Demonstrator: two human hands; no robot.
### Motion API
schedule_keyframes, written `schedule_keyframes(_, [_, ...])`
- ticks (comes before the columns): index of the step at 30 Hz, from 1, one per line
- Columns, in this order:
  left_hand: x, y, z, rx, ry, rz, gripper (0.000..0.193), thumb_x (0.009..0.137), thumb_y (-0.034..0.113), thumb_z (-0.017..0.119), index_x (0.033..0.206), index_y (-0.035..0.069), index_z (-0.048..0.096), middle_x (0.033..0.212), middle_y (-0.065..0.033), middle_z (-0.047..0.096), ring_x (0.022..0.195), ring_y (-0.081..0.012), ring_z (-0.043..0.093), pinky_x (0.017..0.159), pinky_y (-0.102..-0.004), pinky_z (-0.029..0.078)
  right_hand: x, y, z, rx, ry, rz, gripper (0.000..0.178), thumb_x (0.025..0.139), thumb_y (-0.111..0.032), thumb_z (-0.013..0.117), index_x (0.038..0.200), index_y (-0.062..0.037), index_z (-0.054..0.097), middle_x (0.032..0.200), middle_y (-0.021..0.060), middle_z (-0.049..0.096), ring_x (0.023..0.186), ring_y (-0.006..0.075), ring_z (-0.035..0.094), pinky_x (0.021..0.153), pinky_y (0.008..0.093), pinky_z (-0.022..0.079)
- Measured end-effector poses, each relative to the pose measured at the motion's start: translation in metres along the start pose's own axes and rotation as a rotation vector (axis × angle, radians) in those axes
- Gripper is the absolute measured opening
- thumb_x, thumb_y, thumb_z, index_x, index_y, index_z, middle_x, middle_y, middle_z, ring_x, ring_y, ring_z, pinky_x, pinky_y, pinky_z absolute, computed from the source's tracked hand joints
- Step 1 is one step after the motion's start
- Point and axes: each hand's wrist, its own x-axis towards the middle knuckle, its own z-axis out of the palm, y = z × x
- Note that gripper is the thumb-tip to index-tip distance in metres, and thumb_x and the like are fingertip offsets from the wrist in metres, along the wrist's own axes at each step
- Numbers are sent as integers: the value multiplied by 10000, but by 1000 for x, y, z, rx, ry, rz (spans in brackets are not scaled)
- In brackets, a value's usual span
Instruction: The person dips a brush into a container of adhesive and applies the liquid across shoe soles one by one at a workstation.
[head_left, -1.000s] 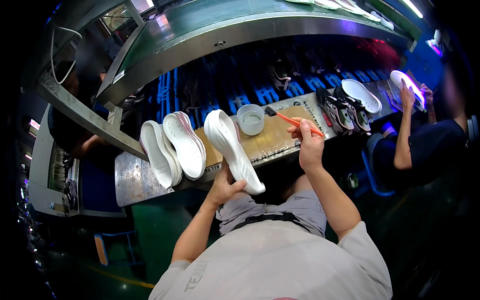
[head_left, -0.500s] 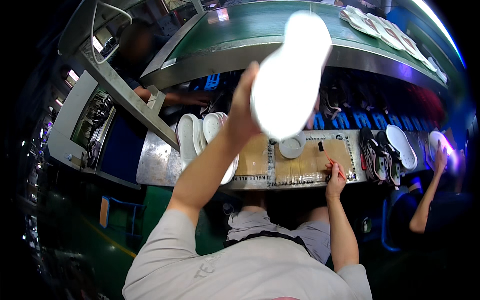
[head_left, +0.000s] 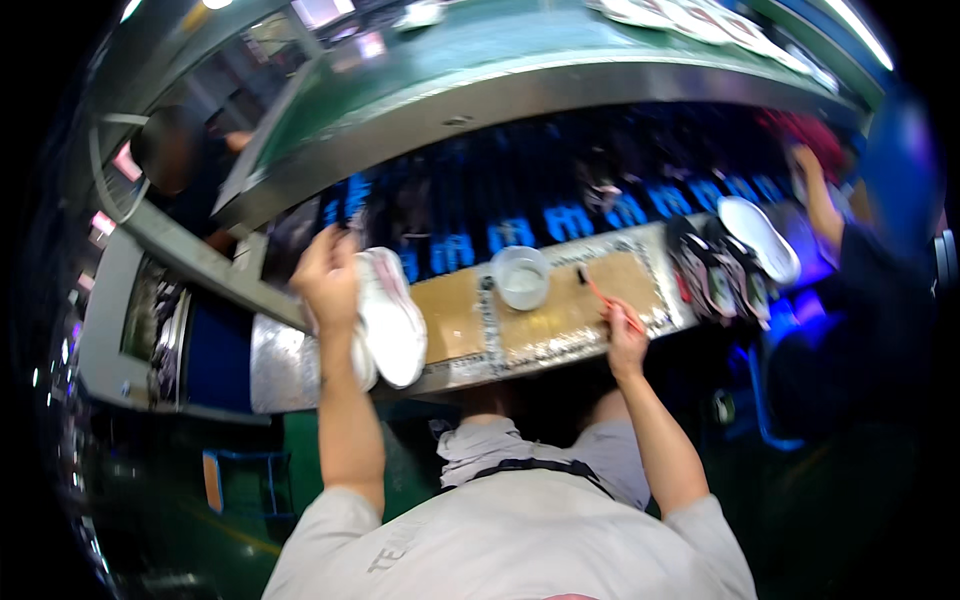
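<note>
At the left end of the bench my left hand (head_left: 328,278) is beside a group of white shoe soles (head_left: 393,335). Motion smears its fingers, so I cannot tell whether it grips a sole. My right hand (head_left: 627,338) is closed around the thin orange-red handle of a small brush (head_left: 597,290). The brush's dark head points up and left above a brown cardboard sheet (head_left: 560,325). Left of the brush stands a round whitish tub (head_left: 521,277) with pale contents.
Dark shoes (head_left: 705,270) and a white sole (head_left: 757,240) lie at the bench's right. Beyond the bench is a rack with blue parts (head_left: 567,222); above it runs a green belt (head_left: 480,35) carrying pale soles (head_left: 690,20). People sit at both sides. A metal post (head_left: 215,290) slants at left.
My left hand, earlier holding a white sole up in front of the belt, has come down left to the soles. That sole is no longer raised. My right hand still holds the brush.
</note>
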Motion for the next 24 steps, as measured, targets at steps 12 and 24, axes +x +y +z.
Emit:
schedule_keyframes(12, [-93, -130, -60, 388, -445, -589, 649, 788, 469, 772, 1069, -115, 733, 1082, -337, 722, 1089, -489, 677, 991, -492, 509, 8, -1, 5, 6, -78, -11, 284, 1061, -250, 607, 1142, -2, 718, 916, 40, 743, 842, 104, 658, 780, 255, 518])
schedule_keyframes(24, [-97, -66, -96, -433, -133, -572, 595, 852, 312, 862, 1225, -85, 622, 1155, -213, 705, 1054, -289, 695, 926, -391, 544, 43, -139, 48, -304, -383, -257, 246, 1023, -227, 631, 1089, -21, 748, 858, 67, 749, 830, 143, 699, 780, 293, 527])
